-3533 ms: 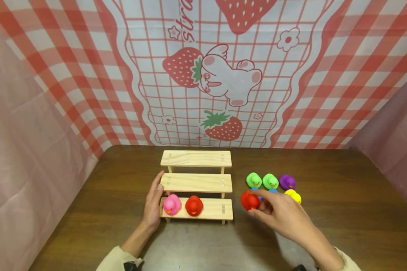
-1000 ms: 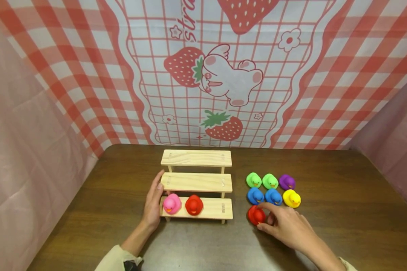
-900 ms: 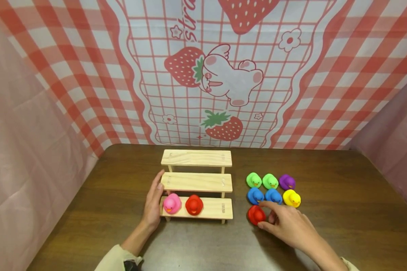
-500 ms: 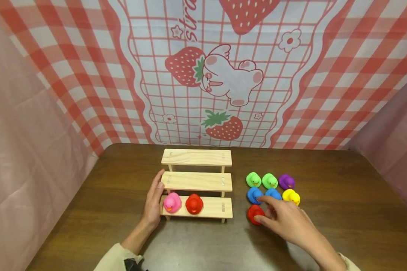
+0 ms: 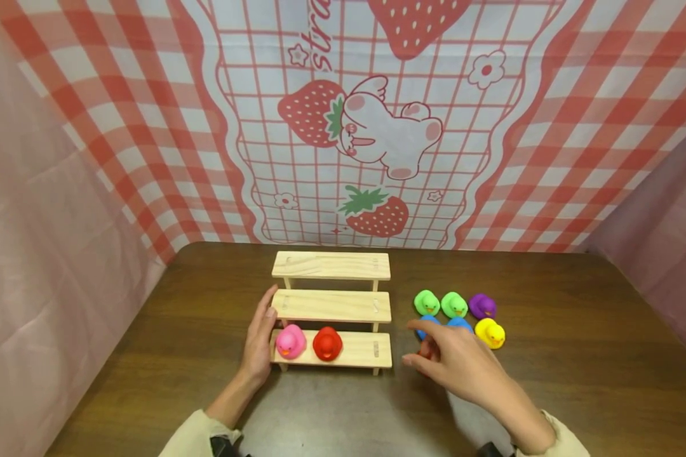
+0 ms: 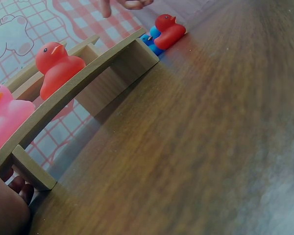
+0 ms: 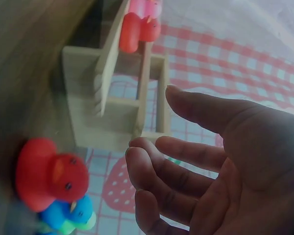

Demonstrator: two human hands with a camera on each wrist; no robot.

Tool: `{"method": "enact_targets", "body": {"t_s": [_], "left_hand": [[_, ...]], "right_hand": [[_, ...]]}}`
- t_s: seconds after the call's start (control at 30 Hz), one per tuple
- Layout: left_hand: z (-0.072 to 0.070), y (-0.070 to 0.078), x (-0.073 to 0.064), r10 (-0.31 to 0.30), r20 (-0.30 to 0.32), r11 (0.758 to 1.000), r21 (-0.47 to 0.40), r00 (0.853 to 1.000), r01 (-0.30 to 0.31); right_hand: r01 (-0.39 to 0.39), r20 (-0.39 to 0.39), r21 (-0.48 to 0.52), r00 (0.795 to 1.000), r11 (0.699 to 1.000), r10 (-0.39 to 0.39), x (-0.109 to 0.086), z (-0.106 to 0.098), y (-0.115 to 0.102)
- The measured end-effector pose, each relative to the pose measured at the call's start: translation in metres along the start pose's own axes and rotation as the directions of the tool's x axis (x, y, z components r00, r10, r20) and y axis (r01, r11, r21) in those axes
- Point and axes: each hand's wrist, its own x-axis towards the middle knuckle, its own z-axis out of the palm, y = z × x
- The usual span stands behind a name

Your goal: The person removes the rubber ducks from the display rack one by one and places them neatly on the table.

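A three-step wooden display stand (image 5: 331, 306) stands on the table, with a pink rubber duck (image 5: 290, 341) and a red rubber duck (image 5: 327, 344) on its lowest step. My left hand (image 5: 257, 343) holds the stand's left end; curled fingertips show by the leg in the left wrist view. My right hand (image 5: 463, 358) hovers with fingers apart and nothing between them, right of the stand. Below it on the table sits a second red rubber duck (image 7: 44, 174), mostly hidden by the hand in the head view. Two blue rubber ducks (image 5: 429, 326) are partly covered by that hand.
Behind the blue ducks sit two green ducks (image 5: 427, 303) and a purple duck (image 5: 483, 306). A yellow duck (image 5: 490, 334) sits to the right of the blue pair. A strawberry-print cloth (image 5: 343, 127) hangs behind the brown table (image 5: 206, 304).
The right hand set the second red duck down in front of the blue ducks, let go of it and rose leftward over it. The left hand stayed on the stand.
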Motion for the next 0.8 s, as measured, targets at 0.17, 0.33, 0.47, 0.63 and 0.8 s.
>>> {"method": "enact_targets", "body": {"t_s": [0.17,0.33,0.47,0.63,0.8], "left_hand": [[-0.001,0.000,0.000,-0.001,0.002,1.000,-0.001,1.000,0.001],[0.000,0.000,0.000,-0.005,0.004,1.000,0.001,1.000,0.005],[0.000,0.000,0.000,-0.005,0.008,1.000,-0.007,1.000,0.005],[0.000,0.000,0.000,-0.012,0.009,1.000,-0.019,1.000,0.012],[0.000,-0.001,0.000,-0.014,0.009,1.000,-0.011,1.000,0.014]], "right_hand": [[0.014,0.027,0.042,1.000,0.999,-0.015,0.008,0.001,-0.014],[0.014,0.052,0.069,0.998,0.998,-0.017,0.017,0.004,-0.025],[0.013,0.050,0.077,0.999,0.997,-0.017,0.023,0.008,-0.033],[0.023,0.050,0.092,0.998,0.996,-0.028,0.030,0.011,-0.044],[0.014,0.079,0.126,0.997,0.992,-0.024,0.036,0.014,-0.055]]}}
